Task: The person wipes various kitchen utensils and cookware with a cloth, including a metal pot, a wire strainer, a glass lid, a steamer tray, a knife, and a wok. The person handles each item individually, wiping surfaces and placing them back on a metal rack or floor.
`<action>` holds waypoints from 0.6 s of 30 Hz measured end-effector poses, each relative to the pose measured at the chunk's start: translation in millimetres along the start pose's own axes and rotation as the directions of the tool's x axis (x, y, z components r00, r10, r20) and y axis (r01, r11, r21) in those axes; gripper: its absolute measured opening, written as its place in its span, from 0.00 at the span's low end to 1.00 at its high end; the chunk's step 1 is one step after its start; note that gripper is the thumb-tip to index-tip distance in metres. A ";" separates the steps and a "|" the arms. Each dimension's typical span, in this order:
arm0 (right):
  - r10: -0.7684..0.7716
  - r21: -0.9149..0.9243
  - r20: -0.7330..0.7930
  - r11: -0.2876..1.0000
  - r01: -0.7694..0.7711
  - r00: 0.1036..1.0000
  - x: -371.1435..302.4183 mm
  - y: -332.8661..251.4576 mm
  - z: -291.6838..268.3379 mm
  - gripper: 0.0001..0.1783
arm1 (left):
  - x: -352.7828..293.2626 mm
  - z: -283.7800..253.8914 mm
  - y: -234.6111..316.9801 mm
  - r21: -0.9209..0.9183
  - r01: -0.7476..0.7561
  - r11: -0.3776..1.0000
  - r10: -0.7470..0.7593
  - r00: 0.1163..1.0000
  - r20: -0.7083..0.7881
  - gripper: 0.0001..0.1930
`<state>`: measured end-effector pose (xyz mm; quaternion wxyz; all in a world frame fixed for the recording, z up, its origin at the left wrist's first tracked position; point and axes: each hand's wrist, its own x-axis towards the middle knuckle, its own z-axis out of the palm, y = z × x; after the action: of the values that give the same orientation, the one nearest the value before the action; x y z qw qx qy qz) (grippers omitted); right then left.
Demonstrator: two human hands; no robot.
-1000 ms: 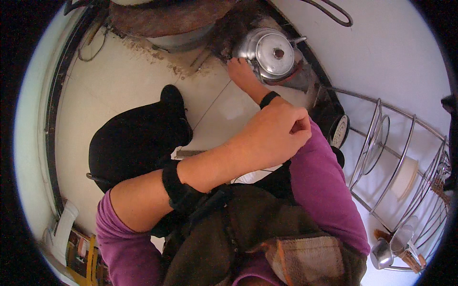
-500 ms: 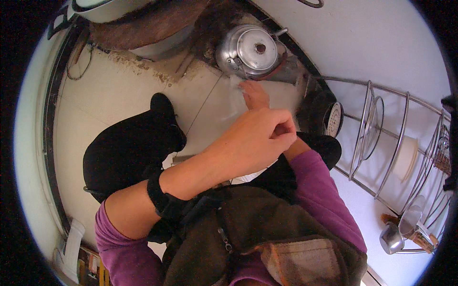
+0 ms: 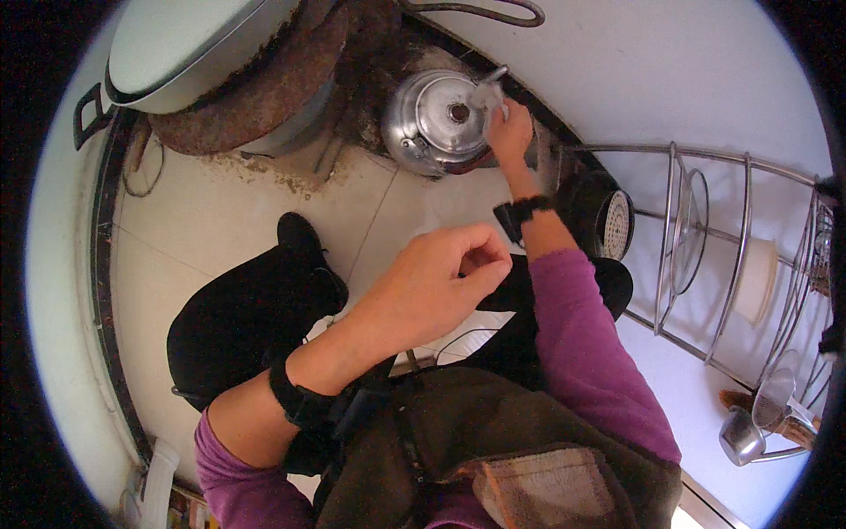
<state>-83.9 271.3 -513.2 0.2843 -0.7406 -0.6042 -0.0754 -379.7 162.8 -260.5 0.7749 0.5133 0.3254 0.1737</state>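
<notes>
My right hand (image 3: 511, 134) reaches out to a round silver metal kettle (image 3: 405, 123) near the wall. It grips a crumpled, pale wad (image 3: 486, 95), cloth or paper, against the right side of the kettle's lid, near the spout. The lid has a dark round knob (image 3: 458, 113). My left hand (image 3: 445, 269) hangs in front of my body with curled fingers, its thumb bent toward the index finger. Nothing shows inside the curl, and it touches nothing.
A large white pan (image 3: 220, 62) rests on a rusty round stove top (image 3: 256, 115) at the upper left. A metal wire rack (image 3: 747, 212) with lids and ladles lines the right wall. A dark object with a perforated disc (image 3: 619, 222) sits beside my right arm.
My right hand has moved up and right with the pale wad, from the floor in front of the kettle to its lid. My left hand has shifted slightly left and down, still curled.
</notes>
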 end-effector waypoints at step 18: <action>0.153 -0.078 0.787 0.986 -0.150 0.597 -4.0 -14.7 -32.2 0.18 | -3.3 3.0 9.3 -0.018 0.001 1.000 -0.001 1.000 -0.004 0.07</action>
<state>-91.2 253.0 -483.5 -0.0070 -0.7468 -0.6024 0.2818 -379.4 162.6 -250.2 0.7790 0.5056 0.3259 0.1772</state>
